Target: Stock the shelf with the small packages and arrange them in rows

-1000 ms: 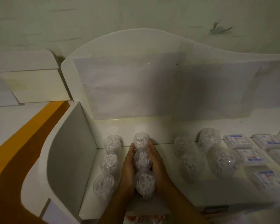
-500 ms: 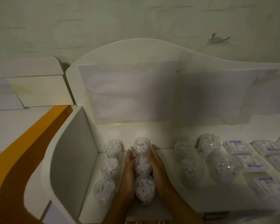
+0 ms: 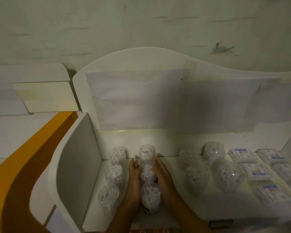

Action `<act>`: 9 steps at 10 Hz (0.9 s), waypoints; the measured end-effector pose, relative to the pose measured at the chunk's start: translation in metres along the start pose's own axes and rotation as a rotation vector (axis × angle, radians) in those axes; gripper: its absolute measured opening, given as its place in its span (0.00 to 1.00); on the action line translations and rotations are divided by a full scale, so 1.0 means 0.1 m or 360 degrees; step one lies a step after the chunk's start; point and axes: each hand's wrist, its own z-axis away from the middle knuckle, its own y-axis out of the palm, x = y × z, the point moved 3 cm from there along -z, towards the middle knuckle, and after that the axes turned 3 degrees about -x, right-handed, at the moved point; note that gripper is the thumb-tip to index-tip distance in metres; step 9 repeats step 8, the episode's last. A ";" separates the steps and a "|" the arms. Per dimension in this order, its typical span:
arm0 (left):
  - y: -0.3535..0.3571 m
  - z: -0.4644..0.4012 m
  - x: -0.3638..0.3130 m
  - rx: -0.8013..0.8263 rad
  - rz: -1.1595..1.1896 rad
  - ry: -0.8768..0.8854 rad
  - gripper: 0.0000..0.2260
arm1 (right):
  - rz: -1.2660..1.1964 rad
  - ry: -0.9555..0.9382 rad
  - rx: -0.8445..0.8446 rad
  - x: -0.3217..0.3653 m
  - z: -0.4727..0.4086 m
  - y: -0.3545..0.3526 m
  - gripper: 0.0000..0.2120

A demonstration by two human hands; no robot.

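Note:
Clear round tubs filled with white sticks stand in two rows on the white shelf point(image 3: 173, 167). The left row has three tubs, from the far tub point(image 3: 117, 154) to the near tub point(image 3: 108, 197). The second row also has three: back tub point(image 3: 146, 153), middle tub point(image 3: 147, 171), front tub point(image 3: 150, 195). My left hand point(image 3: 133, 179) lies flat along the left side of the middle and front tubs. My right hand point(image 3: 163, 176) presses along their right side. Both palms cup this row between them.
Several more tubs point(image 3: 197, 175) stand loosely to the right, beside flat clear boxes with blue labels point(image 3: 255, 169). A white side panel point(image 3: 77, 165) walls the shelf on the left, a curved back panel point(image 3: 141, 101) behind. An orange strip point(image 3: 32, 148) runs at left.
The camera has tilted up, so the shelf sits lower in view. My hands stay cupped around the second row and have slid slightly toward me along it.

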 end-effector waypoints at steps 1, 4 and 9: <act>0.02 0.06 -0.06 0.0034 -0.0006 0.0004 0.21 | 0.0015 0.0029 0.0027 0.03 0.05 -0.01 0.21; 0.14 0.11 -0.32 0.0032 -0.0410 0.0116 0.22 | 0.0163 -0.0054 0.0132 0.23 0.08 -0.10 0.37; 0.13 0.16 -0.48 -0.0030 -0.0717 0.0250 0.22 | 0.0326 -0.0020 0.0066 0.20 0.08 -0.13 0.22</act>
